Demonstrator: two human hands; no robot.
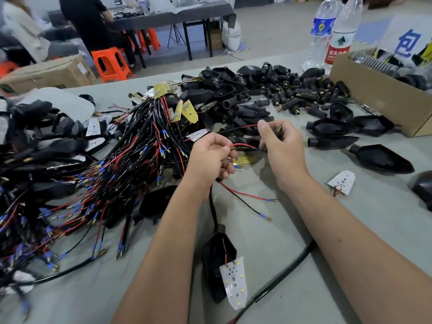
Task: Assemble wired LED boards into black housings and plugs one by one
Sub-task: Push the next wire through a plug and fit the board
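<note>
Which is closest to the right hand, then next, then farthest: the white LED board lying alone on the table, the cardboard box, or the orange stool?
From the right hand:
1. White LED board, lying on the table just to its right, nearer the person.
2. Cardboard box, at the table's far right edge.
3. Orange stool, on the floor beyond the table, far left.

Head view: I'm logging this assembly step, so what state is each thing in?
Left hand: pinching the red wire.
Right hand: holding a black plug.
Near housing: open, white LED board hanging out.
Water bottles: upright.
Cardboard box: open.
</note>
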